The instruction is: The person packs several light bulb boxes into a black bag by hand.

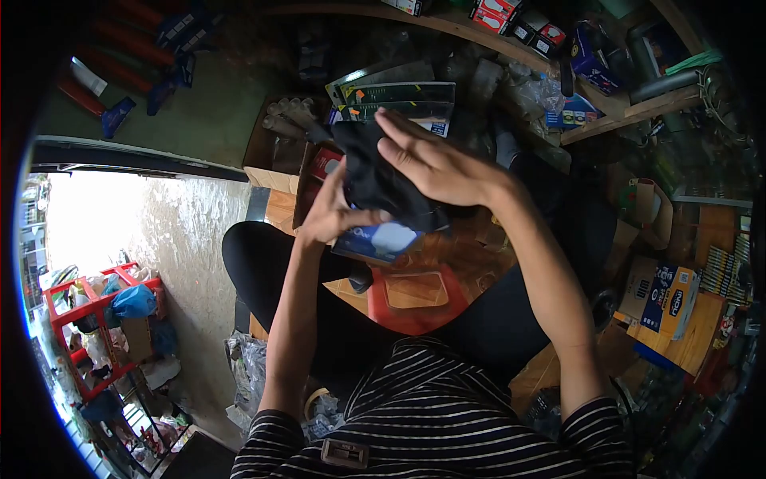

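Note:
A dark black cloth is bunched over a blue box with a pale picture on its side. My left hand grips the box at its left, its thumb lying along the cloth's lower edge and its other fingers partly hidden. My right hand presses on the cloth from the right, fingers nearly straight. Slight blur and the cloth's folds hide how the right fingers hold it. Both hands are raised between my knees.
A red plastic stool stands below on wooden flooring. Ahead are flat green packages and an open carton with pale tubes. Boxes stand at the right, a red rack at the left, hammer-like tools upper left.

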The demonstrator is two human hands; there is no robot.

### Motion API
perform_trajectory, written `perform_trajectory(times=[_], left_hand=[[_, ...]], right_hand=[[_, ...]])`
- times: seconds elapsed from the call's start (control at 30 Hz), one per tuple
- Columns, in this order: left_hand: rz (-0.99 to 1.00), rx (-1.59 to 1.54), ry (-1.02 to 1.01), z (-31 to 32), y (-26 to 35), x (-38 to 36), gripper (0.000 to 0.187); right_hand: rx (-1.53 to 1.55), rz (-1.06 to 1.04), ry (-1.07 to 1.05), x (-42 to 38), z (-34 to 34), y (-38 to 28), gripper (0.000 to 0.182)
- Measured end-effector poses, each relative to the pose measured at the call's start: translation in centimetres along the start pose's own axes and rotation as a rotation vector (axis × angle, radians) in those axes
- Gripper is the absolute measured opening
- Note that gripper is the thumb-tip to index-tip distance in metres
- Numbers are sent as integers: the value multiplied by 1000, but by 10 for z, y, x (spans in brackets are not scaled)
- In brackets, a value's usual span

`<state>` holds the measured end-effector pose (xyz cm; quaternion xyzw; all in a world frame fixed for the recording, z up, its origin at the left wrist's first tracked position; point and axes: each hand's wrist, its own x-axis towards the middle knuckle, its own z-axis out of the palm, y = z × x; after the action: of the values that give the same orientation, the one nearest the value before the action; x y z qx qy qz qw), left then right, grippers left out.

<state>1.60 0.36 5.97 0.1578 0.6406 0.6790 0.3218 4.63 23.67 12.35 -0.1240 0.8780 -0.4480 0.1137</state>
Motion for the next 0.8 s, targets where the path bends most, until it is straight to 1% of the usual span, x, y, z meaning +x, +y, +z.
perform_trajectory(times=[0.03, 0.07, 0.1, 0.17, 0.2, 0.3, 0.33, 0.37, 0.4, 0.43, 0.47, 0.53, 0.57, 0.7, 0.73, 0.8], left_hand=[[61, 15, -17, 6, -6, 1, 99], [89, 16, -59, 3, -9, 4, 99], [114, 100, -26, 0, -7, 6, 97], [89, 294, 80, -8, 2, 5, 96], [148, 325, 136, -8, 5, 9, 95], [77, 230, 281, -9, 9, 9, 95], [134, 157, 279, -14, 7, 12, 93], [189, 79, 277, -18, 3, 14, 92], [132, -18, 275, -12, 14, 12, 94], [115, -41, 232, -13, 12, 10, 97], [99, -64, 189, -15, 10, 8, 100], [57, -76, 136, -8, 13, 3, 108], [21, -101, 113, -7, 12, 0, 105], [42, -74, 141, -13, 12, 0, 102], [47, -73, 149, -14, 11, 2, 101], [92, -97, 178, -11, 16, 2, 100]], right_hand=[[9, -15, 11, 1, 6, -1, 72], [-22, -37, -27, 3, 7, -1, 72], [-45, -83, -15, 4, 9, -4, 72], [-65, -132, 30, 4, 16, -11, 69], [-54, -197, 55, 4, 19, -9, 67], [-78, -216, 32, 7, 17, -7, 65], [-64, -170, 40, 8, 12, -7, 65], [-119, -132, 63, 8, 6, -3, 68], [-86, -79, 58, 8, -2, 0, 72], [-55, -26, 55, 7, -7, 3, 75], [-122, 22, 60, 6, -8, 5, 84], [-224, 2, 66, 1, -7, 1, 92], [-275, -11, 66, -1, -6, -1, 95], [-209, -173, 97, 4, 0, -4, 89], [-193, -188, 110, 6, 1, -5, 85], [-186, -239, 109, 12, 1, -5, 85]])
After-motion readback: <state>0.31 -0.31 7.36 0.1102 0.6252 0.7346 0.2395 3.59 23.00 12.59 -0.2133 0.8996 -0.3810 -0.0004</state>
